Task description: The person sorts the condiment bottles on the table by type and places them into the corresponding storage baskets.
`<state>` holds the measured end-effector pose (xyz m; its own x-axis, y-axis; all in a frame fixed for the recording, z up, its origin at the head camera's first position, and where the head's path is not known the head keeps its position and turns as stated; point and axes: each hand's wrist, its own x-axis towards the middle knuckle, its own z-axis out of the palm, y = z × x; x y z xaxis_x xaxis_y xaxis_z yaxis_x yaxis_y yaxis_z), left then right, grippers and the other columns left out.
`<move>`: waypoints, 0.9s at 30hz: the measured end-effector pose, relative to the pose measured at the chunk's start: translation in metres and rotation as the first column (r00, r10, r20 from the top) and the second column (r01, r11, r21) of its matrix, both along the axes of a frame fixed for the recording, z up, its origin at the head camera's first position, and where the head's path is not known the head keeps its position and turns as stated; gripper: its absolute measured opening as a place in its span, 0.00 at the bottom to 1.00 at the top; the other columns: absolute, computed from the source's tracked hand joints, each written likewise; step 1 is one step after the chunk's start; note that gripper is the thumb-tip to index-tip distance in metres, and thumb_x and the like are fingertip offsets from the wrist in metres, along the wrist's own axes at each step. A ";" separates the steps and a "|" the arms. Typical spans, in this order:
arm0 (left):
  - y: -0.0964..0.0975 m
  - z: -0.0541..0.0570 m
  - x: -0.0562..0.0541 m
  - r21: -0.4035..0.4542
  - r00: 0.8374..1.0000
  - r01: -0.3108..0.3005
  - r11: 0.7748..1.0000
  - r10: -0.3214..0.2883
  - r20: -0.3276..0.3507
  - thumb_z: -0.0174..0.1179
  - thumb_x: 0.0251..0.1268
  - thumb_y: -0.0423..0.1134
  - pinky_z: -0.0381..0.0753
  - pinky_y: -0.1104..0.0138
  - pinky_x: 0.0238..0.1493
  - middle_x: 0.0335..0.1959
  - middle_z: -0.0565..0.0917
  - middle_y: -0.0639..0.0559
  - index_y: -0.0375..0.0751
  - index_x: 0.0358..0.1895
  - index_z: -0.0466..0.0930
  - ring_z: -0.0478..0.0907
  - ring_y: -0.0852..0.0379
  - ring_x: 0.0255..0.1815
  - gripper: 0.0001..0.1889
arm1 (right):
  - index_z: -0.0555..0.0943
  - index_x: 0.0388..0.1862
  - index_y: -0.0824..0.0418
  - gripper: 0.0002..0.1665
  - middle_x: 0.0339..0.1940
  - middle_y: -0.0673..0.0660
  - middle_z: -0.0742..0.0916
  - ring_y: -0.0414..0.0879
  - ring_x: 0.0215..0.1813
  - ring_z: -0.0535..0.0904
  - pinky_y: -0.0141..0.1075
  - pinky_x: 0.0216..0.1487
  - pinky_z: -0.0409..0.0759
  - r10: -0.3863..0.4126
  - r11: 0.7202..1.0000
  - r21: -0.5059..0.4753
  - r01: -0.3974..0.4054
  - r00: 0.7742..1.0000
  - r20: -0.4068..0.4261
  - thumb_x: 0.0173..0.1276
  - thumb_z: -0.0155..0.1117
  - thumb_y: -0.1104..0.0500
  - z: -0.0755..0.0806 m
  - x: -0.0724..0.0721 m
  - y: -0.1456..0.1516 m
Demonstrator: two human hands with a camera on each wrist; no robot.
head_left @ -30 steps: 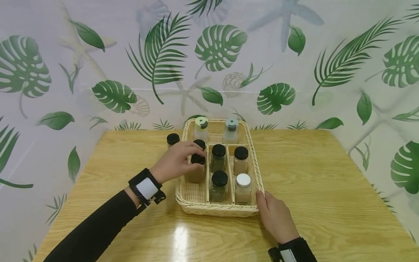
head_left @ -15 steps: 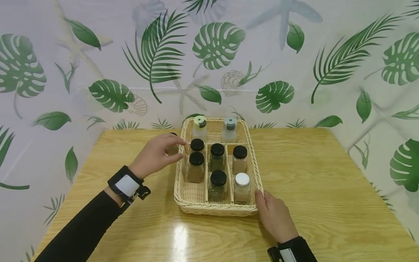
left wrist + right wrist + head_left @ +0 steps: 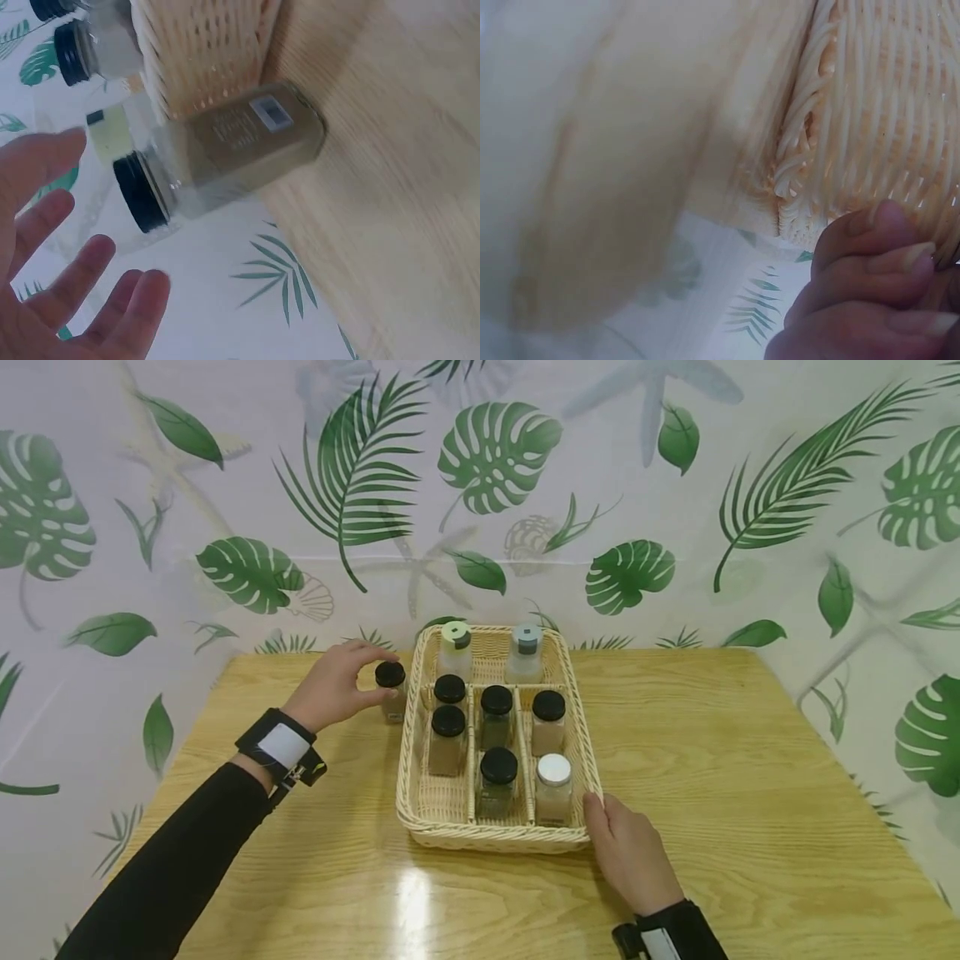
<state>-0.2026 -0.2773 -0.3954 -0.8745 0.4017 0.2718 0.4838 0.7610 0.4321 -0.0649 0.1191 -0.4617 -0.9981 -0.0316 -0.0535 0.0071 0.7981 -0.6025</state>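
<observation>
My left hand (image 3: pixel 330 689) is around the black lid of a square glass jar (image 3: pixel 393 708) standing on the table, just left of the basket. In the left wrist view the fingers (image 3: pixel 139 311) are spread and apart from the jar (image 3: pixel 240 142), which holds brown powder and bears a small label. My right hand (image 3: pixel 637 860) grips the near right corner of the wicker basket (image 3: pixel 498 835), thumb at the rim, fingers curled against the woven side. Two black-lidded jars (image 3: pixel 447 747) stand in the basket's left compartment, with bare weave in front of them.
Two black-lidded jars (image 3: pixel 498 785) occupy the middle compartment. The right one holds a white-lidded jar (image 3: pixel 554 789) and a black-lidded jar (image 3: pixel 548 722). Across the back stand a yellow-green-topped bottle (image 3: pixel 455 652) and a blue-grey-topped bottle (image 3: pixel 526 653). A leaf-print cloth (image 3: pixel 510 602) hangs behind the table.
My left hand has let go of a black-lidded jar in the left compartment and moved left, out over the jar beside the basket. The right hand has stayed at the basket corner.
</observation>
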 end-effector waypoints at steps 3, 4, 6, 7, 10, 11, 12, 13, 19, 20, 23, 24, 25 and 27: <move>-0.001 0.000 -0.007 -0.051 0.999 0.007 0.999 -0.004 0.045 0.72 0.60 0.44 0.69 0.45 0.67 0.64 0.77 0.39 0.43 0.65 0.77 0.71 0.38 0.67 0.29 | 0.69 0.26 0.58 0.33 0.18 0.50 0.64 0.46 0.24 0.68 0.36 0.29 0.65 -0.004 1.000 -0.002 0.004 1.000 0.003 0.83 0.32 0.39 0.000 0.000 0.000; -0.001 0.000 -0.010 -0.066 0.998 0.009 0.998 -0.005 0.055 0.72 0.60 0.44 0.68 0.45 0.68 0.65 0.76 0.39 0.43 0.66 0.76 0.69 0.38 0.68 0.30 | 0.69 0.26 0.58 0.33 0.18 0.50 0.64 0.46 0.25 0.68 0.36 0.29 0.65 -0.003 1.000 -0.001 0.003 1.000 0.002 0.83 0.32 0.39 0.000 0.001 0.000; 0.000 0.000 -0.014 -0.082 0.997 0.017 0.996 -0.011 0.074 0.72 0.60 0.43 0.67 0.44 0.68 0.67 0.74 0.39 0.43 0.67 0.75 0.67 0.37 0.70 0.31 | 0.69 0.26 0.58 0.33 0.18 0.50 0.64 0.46 0.25 0.69 0.36 0.30 0.66 -0.003 1.000 0.006 0.003 1.000 0.000 0.83 0.32 0.39 0.000 0.001 0.000; 0.000 0.000 -0.016 -0.087 0.997 0.022 0.996 -0.015 0.080 0.72 0.60 0.43 0.66 0.43 0.69 0.67 0.74 0.38 0.43 0.67 0.75 0.67 0.36 0.70 0.31 | 0.69 0.26 0.58 0.32 0.18 0.50 0.64 0.46 0.25 0.69 0.36 0.29 0.66 -0.005 1.000 0.006 0.005 1.000 0.000 0.83 0.32 0.39 0.000 0.001 0.001; 0.002 0.001 -0.021 -0.093 0.995 0.027 0.995 -0.018 0.099 0.72 0.59 0.43 0.66 0.43 0.69 0.67 0.74 0.39 0.43 0.67 0.75 0.66 0.36 0.71 0.32 | 0.68 0.26 0.58 0.32 0.18 0.50 0.64 0.46 0.23 0.67 0.36 0.28 0.65 -0.012 1.000 0.001 0.012 1.000 0.005 0.83 0.32 0.39 0.000 0.001 0.001; 0.002 0.001 -0.022 -0.094 0.994 0.033 0.995 -0.022 0.109 0.72 0.59 0.43 0.66 0.43 0.69 0.67 0.74 0.39 0.43 0.67 0.74 0.66 0.36 0.71 0.32 | 0.68 0.26 0.58 0.32 0.18 0.50 0.64 0.45 0.23 0.66 0.36 0.28 0.64 -0.014 1.000 -0.001 0.014 1.000 0.008 0.83 0.32 0.39 0.000 0.001 0.000; 0.002 0.002 -0.023 -0.095 0.993 0.037 0.995 -0.025 0.118 0.72 0.59 0.43 0.65 0.43 0.69 0.67 0.74 0.39 0.43 0.67 0.74 0.66 0.36 0.71 0.32 | 0.68 0.25 0.58 0.33 0.18 0.50 0.64 0.45 0.22 0.65 0.35 0.27 0.64 -0.017 1.000 -0.005 0.017 1.000 0.011 0.83 0.32 0.39 0.000 0.002 0.000; 0.002 0.002 -0.025 -0.099 0.992 0.038 0.994 -0.025 0.123 0.73 0.59 0.43 0.65 0.43 0.69 0.67 0.74 0.39 0.43 0.67 0.74 0.66 0.36 0.71 0.32 | 0.68 0.25 0.58 0.33 0.18 0.50 0.64 0.45 0.21 0.64 0.35 0.27 0.63 -0.018 1.000 -0.008 0.018 1.000 0.014 0.83 0.32 0.39 0.000 0.002 0.000; 0.003 0.005 -0.033 -0.121 0.990 0.052 0.991 -0.035 0.134 0.73 0.58 0.44 0.66 0.44 0.69 0.66 0.76 0.41 0.42 0.68 0.74 0.68 0.38 0.69 0.33 | 0.68 0.25 0.58 0.33 0.18 0.50 0.64 0.44 0.20 0.63 0.35 0.25 0.63 -0.019 1.000 -0.010 0.019 1.000 -0.001 0.83 0.32 0.38 0.001 0.002 0.000; 0.003 0.005 -0.034 -0.123 0.990 0.054 0.991 -0.037 0.136 0.73 0.58 0.44 0.66 0.44 0.69 0.66 0.76 0.41 0.42 0.68 0.74 0.68 0.38 0.69 0.33 | 0.68 0.25 0.58 0.33 0.18 0.50 0.64 0.44 0.20 0.63 0.35 0.25 0.63 -0.020 1.000 -0.008 0.020 1.000 -0.003 0.83 0.32 0.38 0.001 0.002 0.000; 0.003 0.004 -0.036 -0.126 0.989 0.054 0.991 -0.036 0.146 0.74 0.57 0.44 0.64 0.43 0.70 0.67 0.76 0.40 0.42 0.68 0.74 0.68 0.37 0.70 0.34 | 0.68 0.25 0.58 0.33 0.18 0.50 0.64 0.44 0.20 0.63 0.35 0.25 0.63 -0.018 1.000 -0.003 0.018 1.000 -0.002 0.83 0.32 0.39 0.001 0.002 0.000; 0.003 0.003 -0.036 -0.128 0.988 0.053 0.990 -0.033 0.149 0.74 0.57 0.44 0.63 0.43 0.70 0.67 0.76 0.40 0.42 0.68 0.74 0.67 0.37 0.70 0.34 | 0.68 0.25 0.58 0.33 0.18 0.50 0.64 0.44 0.20 0.62 0.35 0.25 0.62 -0.017 1.000 -0.004 0.017 1.000 0.002 0.83 0.32 0.39 0.001 0.002 0.000; 0.003 0.002 -0.037 -0.129 0.988 0.054 0.990 -0.034 0.153 0.74 0.57 0.44 0.63 0.43 0.71 0.67 0.76 0.40 0.41 0.68 0.74 0.68 0.38 0.70 0.34 | 0.68 0.24 0.58 0.33 0.18 0.50 0.65 0.44 0.20 0.62 0.34 0.25 0.62 -0.017 1.000 -0.007 0.017 1.000 0.006 0.83 0.32 0.39 0.001 0.002 0.000; 0.003 0.000 -0.037 -0.126 0.986 0.060 0.990 -0.039 0.163 0.74 0.57 0.43 0.64 0.44 0.70 0.66 0.76 0.40 0.41 0.68 0.74 0.69 0.38 0.70 0.34 | 0.67 0.24 0.58 0.33 0.17 0.50 0.65 0.44 0.20 0.60 0.34 0.25 0.62 -0.017 1.000 -0.009 0.017 1.000 0.011 0.83 0.32 0.39 0.001 0.002 0.000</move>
<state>-0.2395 -0.2741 -0.3950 -0.8808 0.4679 0.0731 0.4548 0.7927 0.4060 -0.0625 0.1195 -0.4609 -0.9978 -0.0155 -0.0638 0.0267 0.7924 -0.6095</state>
